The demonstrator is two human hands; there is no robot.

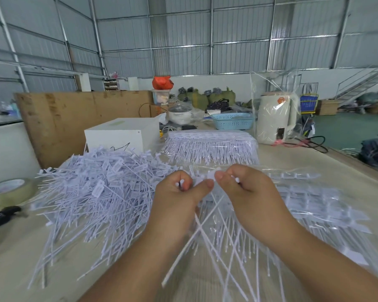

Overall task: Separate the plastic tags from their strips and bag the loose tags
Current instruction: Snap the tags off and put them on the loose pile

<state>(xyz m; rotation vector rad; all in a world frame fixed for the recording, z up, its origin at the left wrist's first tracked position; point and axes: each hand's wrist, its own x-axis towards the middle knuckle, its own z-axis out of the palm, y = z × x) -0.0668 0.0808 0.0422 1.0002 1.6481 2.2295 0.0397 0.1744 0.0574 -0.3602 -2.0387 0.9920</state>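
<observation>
A big heap of loose white plastic tags covers the left of the table. Both hands are raised side by side over the table's middle, thumbs almost touching. My left hand grips the head end of white tags, whose long tails hang down towards me. My right hand pinches a strip of joined tags between thumb and fingers; the strip runs off to the right. More tag strips in clear plastic lie under and right of my right hand. A stacked bundle of strips sits farther back.
A roll of tape and a black-handled tool lie at the left edge. A white box stands behind the heap. A blue basket and a bagged white kettle stand at the back right.
</observation>
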